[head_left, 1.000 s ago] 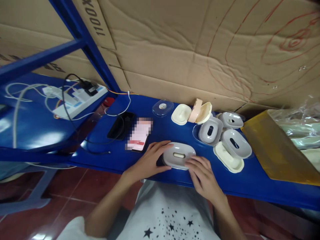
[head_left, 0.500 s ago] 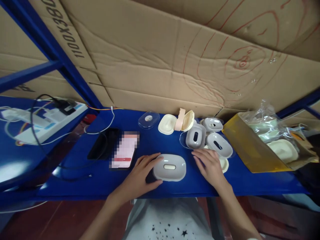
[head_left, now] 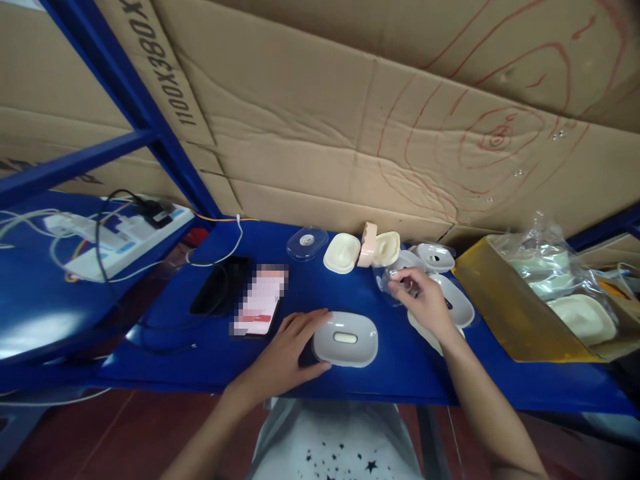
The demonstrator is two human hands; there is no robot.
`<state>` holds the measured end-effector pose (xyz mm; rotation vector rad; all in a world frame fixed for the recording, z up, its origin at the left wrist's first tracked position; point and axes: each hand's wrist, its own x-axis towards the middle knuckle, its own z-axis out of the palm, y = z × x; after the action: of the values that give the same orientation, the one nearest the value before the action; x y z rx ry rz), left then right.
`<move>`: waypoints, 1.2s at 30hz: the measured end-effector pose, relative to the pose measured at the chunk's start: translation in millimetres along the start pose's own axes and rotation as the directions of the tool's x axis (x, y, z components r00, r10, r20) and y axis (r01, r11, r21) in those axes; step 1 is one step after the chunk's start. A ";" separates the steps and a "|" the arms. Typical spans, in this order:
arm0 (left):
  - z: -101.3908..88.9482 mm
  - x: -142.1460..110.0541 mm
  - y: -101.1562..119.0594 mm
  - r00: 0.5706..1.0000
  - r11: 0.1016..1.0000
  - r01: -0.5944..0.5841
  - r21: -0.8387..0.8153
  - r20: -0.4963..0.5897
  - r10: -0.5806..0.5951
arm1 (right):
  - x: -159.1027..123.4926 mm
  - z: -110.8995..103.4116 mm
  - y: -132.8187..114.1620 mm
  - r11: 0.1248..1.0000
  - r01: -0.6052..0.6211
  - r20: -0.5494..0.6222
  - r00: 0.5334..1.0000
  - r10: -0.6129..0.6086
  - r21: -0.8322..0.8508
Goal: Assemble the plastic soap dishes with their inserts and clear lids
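The left hand [head_left: 287, 350] grips a glossy grey oval plastic dish [head_left: 346, 339] by its end. The right hand [head_left: 427, 301] pinches a thin transparent plastic cover [head_left: 389, 287], whose smoothness could let it slip.

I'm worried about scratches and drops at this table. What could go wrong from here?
The right hand grips what looks like a clear lid close to the grouped gray dishes, so it might scrape or shift them.
The front gray dish, at the left hand, sits near the front edge of the table; a knock could tip it off.
The lit phone lies beside the left hand and could be bumped.
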<state>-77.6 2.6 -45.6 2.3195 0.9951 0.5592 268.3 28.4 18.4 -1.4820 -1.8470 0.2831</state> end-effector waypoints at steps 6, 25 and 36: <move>0.7 -1.4 0.7 0.999 0.997 0.043 -0.069 0.004 -0.043 | -31.3 10.6 -28.4 0.546 -0.328 0.130 0.920 0.369 0.771; -6.3 -2.8 3.8 0.999 0.989 -0.033 -0.146 -0.019 0.031 | -114.7 13.7 -31.7 0.975 -0.213 -0.084 0.972 0.218 0.055; -8.5 -3.2 5.3 1.000 0.959 0.006 -0.283 0.016 -0.001 | -101.4 49.7 -53.0 0.930 0.367 0.336 0.879 -0.339 -0.024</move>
<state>-81.6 -0.2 -36.3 2.0647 0.8506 0.6372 202.0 -67.3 -26.5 -1.1692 -2.3832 0.2844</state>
